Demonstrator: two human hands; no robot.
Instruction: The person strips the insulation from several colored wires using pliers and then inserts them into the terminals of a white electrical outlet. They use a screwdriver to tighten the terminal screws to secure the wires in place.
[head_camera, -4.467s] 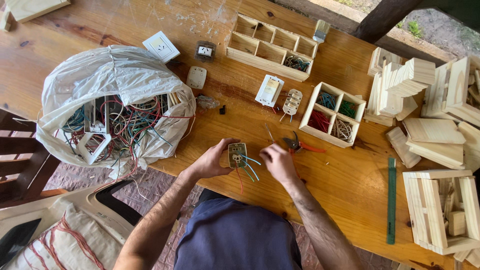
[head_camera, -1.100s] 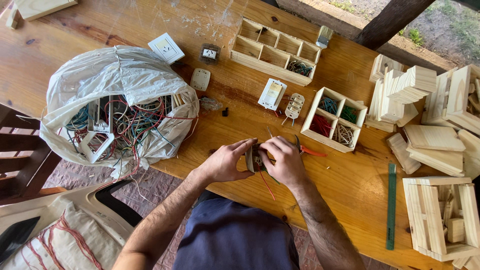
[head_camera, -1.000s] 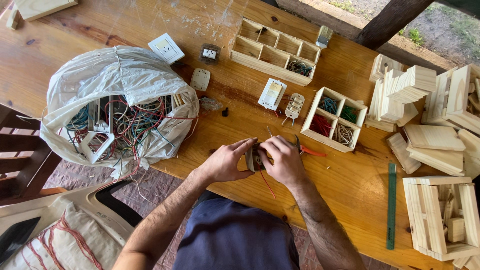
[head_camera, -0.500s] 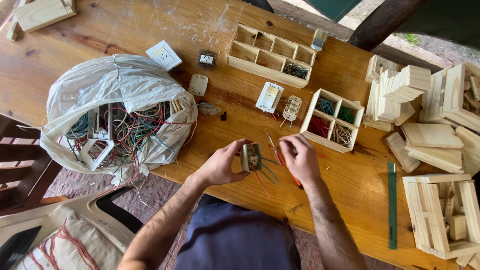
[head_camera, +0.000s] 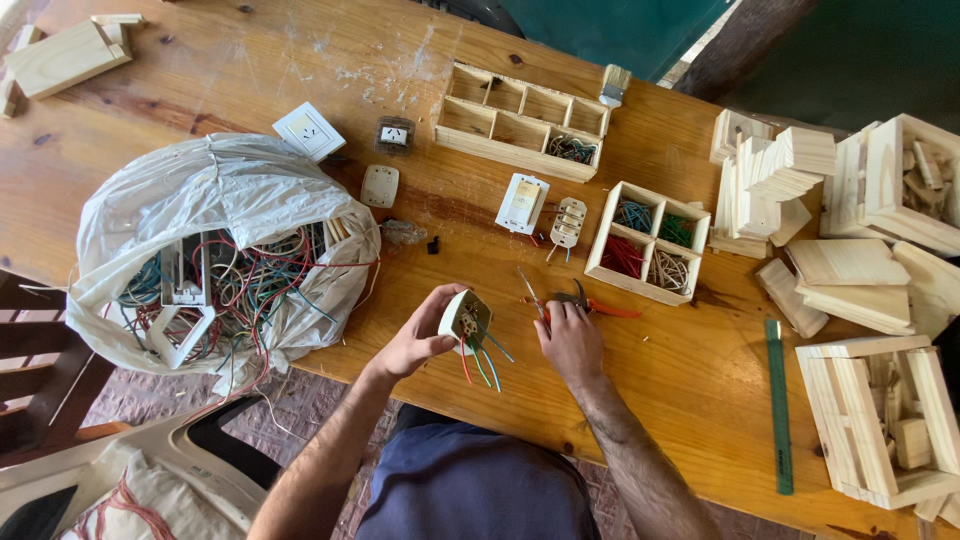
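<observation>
A white plastic bag (head_camera: 215, 200) full of tangled coloured wires lies near the left edge of the wooden tabletop (head_camera: 690, 390). Just beyond it sit a white wall socket (head_camera: 309, 131) and a small white cover plate (head_camera: 379, 186). A long wooden divider tray (head_camera: 520, 135) lies toward the far edge, with a paintbrush (head_camera: 613, 85) at its right end. A square four-compartment box (head_camera: 648, 243) holds sorted wire bits. Stacked wooden blocks (head_camera: 775, 180) and crates (head_camera: 880, 415) fill the right edge, a green ruler (head_camera: 778, 405) beside them.
</observation>
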